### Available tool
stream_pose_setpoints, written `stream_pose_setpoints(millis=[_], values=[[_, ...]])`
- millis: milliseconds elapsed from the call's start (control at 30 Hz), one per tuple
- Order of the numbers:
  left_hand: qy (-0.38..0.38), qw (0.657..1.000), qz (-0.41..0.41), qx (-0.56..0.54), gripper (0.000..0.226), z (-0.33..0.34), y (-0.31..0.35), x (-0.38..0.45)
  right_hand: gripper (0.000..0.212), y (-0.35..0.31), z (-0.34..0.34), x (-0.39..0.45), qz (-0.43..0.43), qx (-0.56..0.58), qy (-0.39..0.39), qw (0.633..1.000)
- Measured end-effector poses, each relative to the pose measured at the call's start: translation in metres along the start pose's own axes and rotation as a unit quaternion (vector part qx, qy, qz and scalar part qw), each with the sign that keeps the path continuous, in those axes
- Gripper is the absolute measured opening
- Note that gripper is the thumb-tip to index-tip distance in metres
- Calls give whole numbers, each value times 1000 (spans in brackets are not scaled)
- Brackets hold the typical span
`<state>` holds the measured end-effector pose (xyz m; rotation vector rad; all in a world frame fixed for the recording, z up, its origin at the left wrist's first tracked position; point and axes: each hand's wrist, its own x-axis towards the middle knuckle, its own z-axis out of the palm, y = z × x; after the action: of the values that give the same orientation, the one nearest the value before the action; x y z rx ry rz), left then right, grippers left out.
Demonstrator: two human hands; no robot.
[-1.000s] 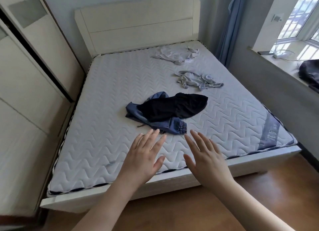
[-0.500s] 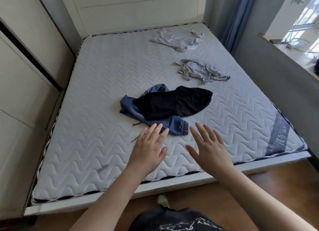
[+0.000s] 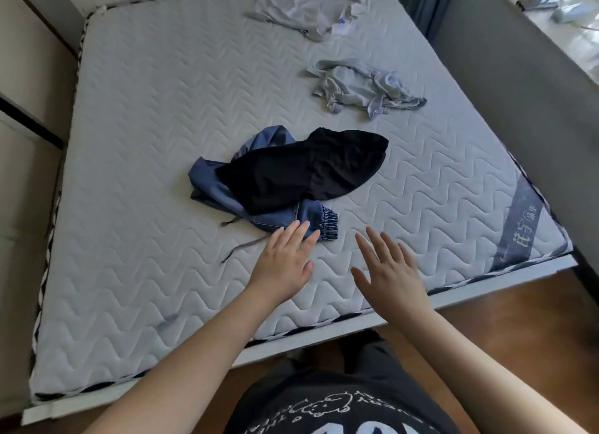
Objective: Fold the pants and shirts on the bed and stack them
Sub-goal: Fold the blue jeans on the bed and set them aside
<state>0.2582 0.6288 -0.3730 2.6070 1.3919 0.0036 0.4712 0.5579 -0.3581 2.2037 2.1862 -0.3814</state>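
Jeans (image 3: 227, 187) mostly hidden under black garment (image 3: 301, 171); cuff partly covered by left hand (image 3: 285, 265) fingertips. White shirt (image 3: 311, 9) cut off by top edge. Label print (image 3: 525, 236) on mattress corner too small to read. Sill objects blurred.

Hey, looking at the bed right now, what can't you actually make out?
- Blue jeans: mostly covered by the black garment, head view.
- Far pale garment: cut by the top edge.
- Grey crumpled garment: too bunched to tell shirt from pants.
- Left hand: whether its fingertips touch the jeans is unclear.
- Mattress label: print too small.
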Motion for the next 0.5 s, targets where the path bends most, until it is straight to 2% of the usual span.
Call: stream_pose_setpoints(millis=[367,500], values=[[-120,989,-86,17,62,76,0,109,68,70,53,119,-88,-4,-124,988],[-155,982,-103,13,60,105,-2,152,67,94,79,156,-88,-16,-156,984]])
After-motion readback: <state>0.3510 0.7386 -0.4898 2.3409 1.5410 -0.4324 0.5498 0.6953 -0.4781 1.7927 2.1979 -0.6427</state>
